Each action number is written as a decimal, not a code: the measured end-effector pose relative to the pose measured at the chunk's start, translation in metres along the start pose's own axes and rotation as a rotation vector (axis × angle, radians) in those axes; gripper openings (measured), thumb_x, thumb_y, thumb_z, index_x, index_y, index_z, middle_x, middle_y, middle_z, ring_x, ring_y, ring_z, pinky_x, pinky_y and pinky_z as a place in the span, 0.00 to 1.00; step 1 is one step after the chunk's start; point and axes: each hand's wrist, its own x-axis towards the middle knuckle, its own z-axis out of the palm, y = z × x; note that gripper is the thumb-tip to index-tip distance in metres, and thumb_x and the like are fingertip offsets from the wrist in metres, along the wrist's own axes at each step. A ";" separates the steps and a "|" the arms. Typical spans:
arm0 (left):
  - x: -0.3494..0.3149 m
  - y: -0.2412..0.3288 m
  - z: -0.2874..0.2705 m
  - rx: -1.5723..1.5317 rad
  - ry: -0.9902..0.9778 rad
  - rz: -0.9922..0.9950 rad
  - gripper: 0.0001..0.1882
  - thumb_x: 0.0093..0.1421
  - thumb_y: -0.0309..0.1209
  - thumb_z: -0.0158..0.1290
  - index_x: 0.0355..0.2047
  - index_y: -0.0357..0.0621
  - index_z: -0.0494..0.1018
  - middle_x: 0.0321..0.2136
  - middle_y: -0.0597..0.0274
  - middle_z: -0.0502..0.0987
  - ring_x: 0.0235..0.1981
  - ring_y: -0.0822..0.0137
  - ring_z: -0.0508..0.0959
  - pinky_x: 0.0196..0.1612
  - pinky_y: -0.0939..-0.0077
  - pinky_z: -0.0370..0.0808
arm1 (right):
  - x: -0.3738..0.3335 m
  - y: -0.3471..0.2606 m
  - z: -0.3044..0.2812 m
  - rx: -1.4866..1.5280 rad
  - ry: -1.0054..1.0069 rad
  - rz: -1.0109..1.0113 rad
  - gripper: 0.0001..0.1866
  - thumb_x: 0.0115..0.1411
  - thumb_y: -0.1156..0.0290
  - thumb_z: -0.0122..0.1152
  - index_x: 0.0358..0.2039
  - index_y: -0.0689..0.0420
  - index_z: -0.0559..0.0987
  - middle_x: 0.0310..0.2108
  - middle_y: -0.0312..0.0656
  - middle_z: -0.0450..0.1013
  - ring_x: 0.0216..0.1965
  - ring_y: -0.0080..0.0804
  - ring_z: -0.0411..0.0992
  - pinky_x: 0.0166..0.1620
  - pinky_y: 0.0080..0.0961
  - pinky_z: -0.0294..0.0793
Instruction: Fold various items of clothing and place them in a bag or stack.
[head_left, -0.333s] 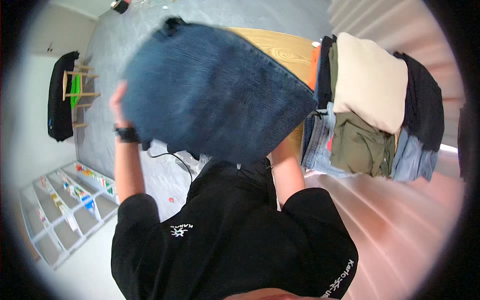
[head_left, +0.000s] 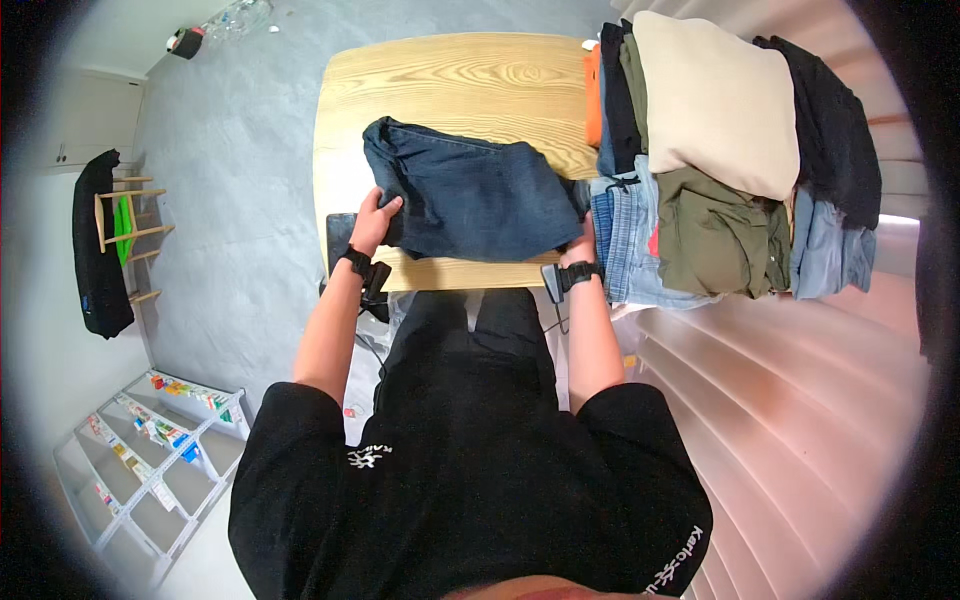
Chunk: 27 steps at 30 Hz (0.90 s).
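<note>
Your left grip (head_left: 372, 226) clasps the dark-blue jeans (head_left: 475, 195), lying between both hands on the desk (head_left: 440, 80), seemingly folded but uneven; your right grip's (head_left: 580, 243) hold can't be told. Right of it, folded clothes (head_left: 715, 110) already sit piled.

One left hand (head_left: 375, 220) and one right hand (head_left: 585, 243) — two in all — touch one dark-blue garment (head_left: 475, 195) over one wooden table (head_left: 450, 80), with two black wrist straps (head_left: 582, 273). Right of the hands lies one cream garment (head_left: 715, 105); well left, one shelf unit (head_left: 155, 518) and one wooden frame (head_left: 145, 234).
</note>
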 end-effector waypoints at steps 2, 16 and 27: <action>-0.003 -0.001 -0.002 -0.049 -0.033 0.032 0.18 0.55 0.32 0.54 0.43 0.35 0.67 0.36 0.57 0.75 0.38 0.65 0.73 0.44 0.73 0.68 | -0.005 0.000 0.002 -0.479 0.079 -0.387 0.20 0.52 0.68 0.61 0.45 0.62 0.72 0.45 0.43 0.71 0.44 0.33 0.70 0.45 0.29 0.70; -0.030 -0.047 -0.031 0.501 0.385 0.181 0.23 0.53 0.31 0.53 0.47 0.33 0.62 0.40 0.42 0.72 0.43 0.48 0.72 0.48 0.63 0.67 | -0.082 -0.032 0.081 -0.640 -0.154 -0.389 0.15 0.47 0.76 0.61 0.37 0.64 0.75 0.33 0.38 0.74 0.33 0.26 0.71 0.39 0.22 0.69; -0.131 0.083 0.031 -0.685 -0.464 0.141 0.22 0.62 0.45 0.44 0.50 0.44 0.63 0.43 0.67 0.69 0.40 0.78 0.69 0.41 0.76 0.69 | -0.183 0.003 0.202 -1.115 -0.863 -0.849 0.13 0.49 0.67 0.59 0.34 0.60 0.73 0.44 0.52 0.68 0.49 0.48 0.64 0.54 0.36 0.61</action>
